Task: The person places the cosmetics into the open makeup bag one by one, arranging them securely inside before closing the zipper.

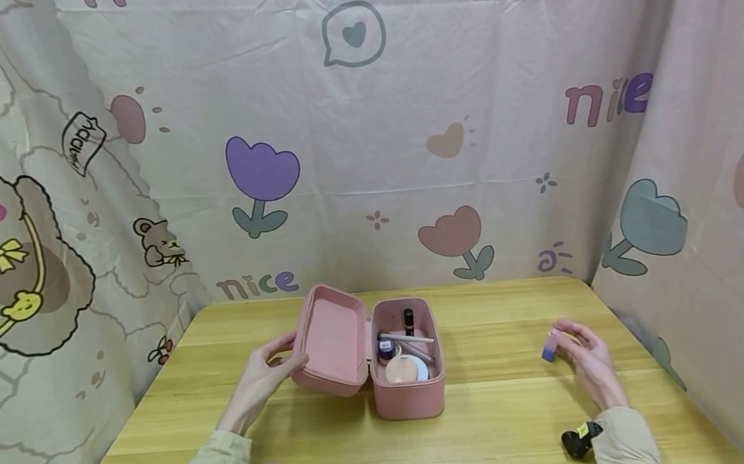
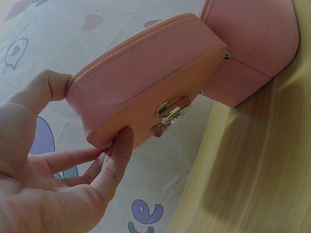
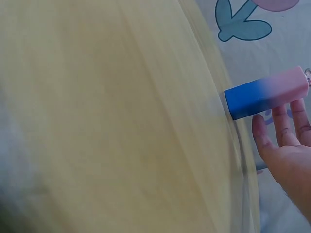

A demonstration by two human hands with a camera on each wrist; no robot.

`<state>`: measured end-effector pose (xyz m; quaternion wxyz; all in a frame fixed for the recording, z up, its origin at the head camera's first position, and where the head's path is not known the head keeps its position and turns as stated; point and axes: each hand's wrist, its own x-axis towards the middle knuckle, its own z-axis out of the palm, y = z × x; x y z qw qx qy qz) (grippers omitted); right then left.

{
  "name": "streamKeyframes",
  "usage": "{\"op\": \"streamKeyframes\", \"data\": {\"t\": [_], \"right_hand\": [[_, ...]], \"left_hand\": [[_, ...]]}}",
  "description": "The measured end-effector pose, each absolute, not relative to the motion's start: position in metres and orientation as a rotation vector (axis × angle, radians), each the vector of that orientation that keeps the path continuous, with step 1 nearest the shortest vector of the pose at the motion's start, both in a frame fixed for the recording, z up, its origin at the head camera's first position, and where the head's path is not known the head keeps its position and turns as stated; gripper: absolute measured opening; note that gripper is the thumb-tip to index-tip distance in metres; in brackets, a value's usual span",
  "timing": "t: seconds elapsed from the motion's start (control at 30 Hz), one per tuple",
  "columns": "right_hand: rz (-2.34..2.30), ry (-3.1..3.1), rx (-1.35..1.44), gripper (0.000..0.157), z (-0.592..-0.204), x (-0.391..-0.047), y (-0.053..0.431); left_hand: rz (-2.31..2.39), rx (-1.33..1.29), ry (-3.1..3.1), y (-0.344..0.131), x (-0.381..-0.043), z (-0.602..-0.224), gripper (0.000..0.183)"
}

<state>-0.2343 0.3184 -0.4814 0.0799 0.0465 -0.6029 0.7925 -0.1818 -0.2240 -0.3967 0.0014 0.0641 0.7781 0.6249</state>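
My left hand (image 1: 266, 376) grips the outer edge of the swung-open lid (image 1: 335, 336) of a pink cosmetic case. In the left wrist view its thumb (image 2: 56, 85) is at the zipper rim and the fingers are on the lid's outer face. The case body (image 1: 410, 401) stands upright on the table. Inside lie a black tube (image 1: 409, 319), a small dark jar (image 1: 386, 348), slim pale sticks (image 1: 409, 338) and a round compact (image 1: 402, 369). To the right, my right hand (image 1: 589, 357) holds a square blue-and-pink lipstick tube (image 3: 265, 93) by its pink end.
The wooden table (image 1: 499, 429) carries the case near its middle. A patterned curtain (image 1: 364, 150) hangs behind the table and along both sides. Metal fittings (image 2: 170, 114) sit on the outside of the lid.
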Motion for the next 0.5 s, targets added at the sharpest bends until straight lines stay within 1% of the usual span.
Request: {"op": "streamKeyframes", "data": {"t": [0.13,0.3,0.4,0.5], "right_hand": [[2.387,-1.767,0.179,0.032,-0.4845,-0.236,0.3203],[2.385,-1.751,0.165,0.028,-0.487,-0.238,0.3216],[2.372,-1.762,0.127,0.026,-0.488,-0.2388,0.3217],[2.359,-1.787,0.09,0.028,-0.4887,-0.2391,0.3217]], "left_hand": [[1.956,0.205,2.445,-0.2241,-0.1817,-0.3965,0.057],[1.95,0.207,2.445,-0.2243,-0.1816,-0.3966,0.057],[1.949,0.203,2.448,-0.224,-0.1814,-0.3964,0.057],[1.95,0.196,2.451,-0.2238,-0.181,-0.3959,0.057]]}}
